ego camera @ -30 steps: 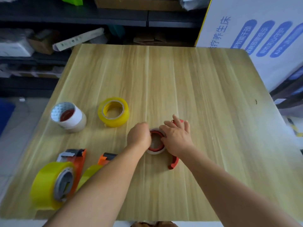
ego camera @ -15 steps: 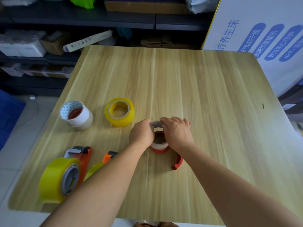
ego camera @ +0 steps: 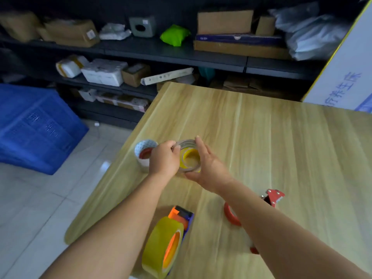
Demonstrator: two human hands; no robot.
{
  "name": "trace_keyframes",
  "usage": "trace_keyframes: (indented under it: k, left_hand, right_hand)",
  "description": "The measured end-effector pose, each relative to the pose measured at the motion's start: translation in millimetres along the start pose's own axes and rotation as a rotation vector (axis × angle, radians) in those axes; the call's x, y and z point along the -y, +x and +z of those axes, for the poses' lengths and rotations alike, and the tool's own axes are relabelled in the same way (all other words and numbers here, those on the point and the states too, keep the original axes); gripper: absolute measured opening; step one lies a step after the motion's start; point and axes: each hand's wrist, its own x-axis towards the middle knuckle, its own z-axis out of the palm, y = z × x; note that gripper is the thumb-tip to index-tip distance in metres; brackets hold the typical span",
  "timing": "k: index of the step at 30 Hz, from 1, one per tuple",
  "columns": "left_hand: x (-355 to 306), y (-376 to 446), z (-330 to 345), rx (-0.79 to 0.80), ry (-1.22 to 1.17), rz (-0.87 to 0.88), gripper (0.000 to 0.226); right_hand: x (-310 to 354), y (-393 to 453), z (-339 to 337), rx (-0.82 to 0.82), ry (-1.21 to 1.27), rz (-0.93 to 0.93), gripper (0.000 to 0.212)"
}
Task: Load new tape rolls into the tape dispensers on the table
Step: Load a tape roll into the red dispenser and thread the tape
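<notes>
Both hands hold a pale, thin tape ring (ego camera: 187,142) in the air over the left part of the wooden table (ego camera: 281,137). My left hand (ego camera: 164,159) pinches its left rim. My right hand (ego camera: 209,170) clasps the right side, thumb below and fingers above. Through the ring shows the yellow tape roll (ego camera: 192,156) lying on the table. The red dispenser (ego camera: 274,197) lies near the front, partly hidden under my right forearm, its red hub ring (ego camera: 230,215) bare. An orange dispenser (ego camera: 181,215) carrying a big yellow roll (ego camera: 159,246) stands at the front edge.
A white roll with a red core (ego camera: 145,153) stands beside my left hand near the table's left edge. A blue crate (ego camera: 36,125) sits on the floor to the left. Dark shelves with boxes (ego camera: 224,22) run behind the table, and a white printed board (ego camera: 346,77) leans at the right.
The pale ring has come off the red dispenser and been carried left and away from me, over the yellow roll. The view has swung left and up, showing the shelves and crate.
</notes>
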Motion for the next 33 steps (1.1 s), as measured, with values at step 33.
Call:
trace_keyframes:
  k: [33]
  left_hand:
    - [77, 61, -42, -0.003, 0.101, -0.159, 0.058]
  right_hand:
    - [51, 103, 86, 0.147, 0.111, 0.037, 0.113]
